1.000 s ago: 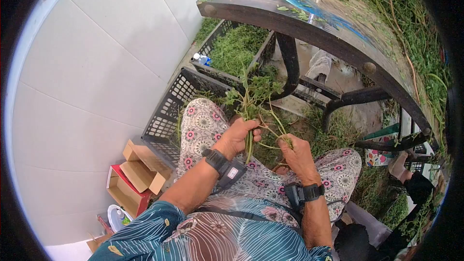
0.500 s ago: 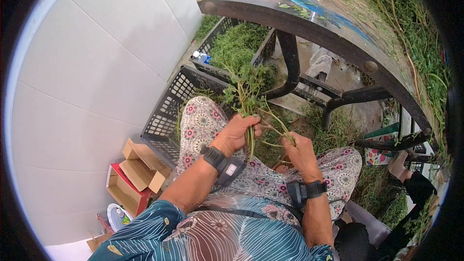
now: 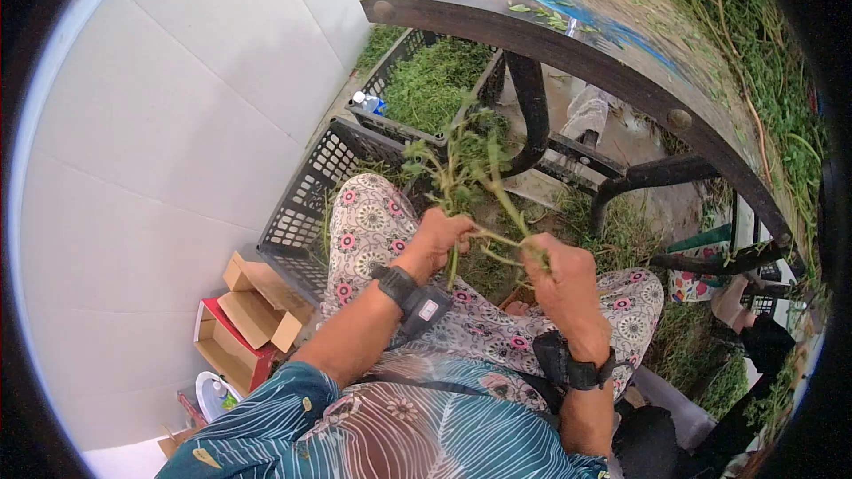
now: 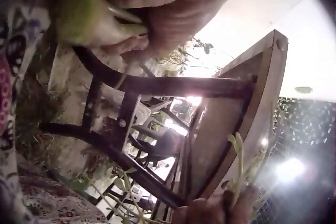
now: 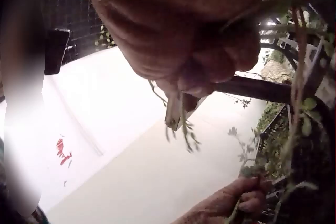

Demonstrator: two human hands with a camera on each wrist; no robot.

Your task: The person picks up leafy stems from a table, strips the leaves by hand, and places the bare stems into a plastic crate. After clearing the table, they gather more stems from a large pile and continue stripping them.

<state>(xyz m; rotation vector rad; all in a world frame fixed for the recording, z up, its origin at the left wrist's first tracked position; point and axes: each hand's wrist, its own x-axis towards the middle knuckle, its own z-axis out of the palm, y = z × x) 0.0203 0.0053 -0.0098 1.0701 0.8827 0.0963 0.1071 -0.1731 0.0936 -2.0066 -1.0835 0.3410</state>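
Note:
My left hand [image 3: 439,239] grips a bunch of leafy green stems [image 3: 454,173] above my lap, leaves up and stem ends hanging below the fist. Beside it, my right hand [image 3: 564,284] pinches a few thinner stems [image 3: 509,208], their blurred leafy tops leaning toward the bunch. One stem stretches between both hands. Up close in the left wrist view, pale green stem ends [image 4: 79,19] stick out by the left hand [image 4: 168,14]. The right wrist view shows the right hand [image 5: 178,35] dark at the top, with a small sprig [image 5: 186,129] below its fingers.
A black crate [image 3: 311,186] stands left of my knee; behind it another crate [image 3: 413,135] holds greens, with a bottle [image 3: 368,104] at its corner. A table [image 3: 532,31] strewn with leaves arches ahead on dark legs [image 3: 531,115]. Cardboard boxes [image 3: 253,319] lie left; another person's arm [image 3: 768,346] shows right.
My right hand has moved slightly right and turned, and the stems in it have swung up beside the bunch. The left hand keeps its grip, nearly in place.

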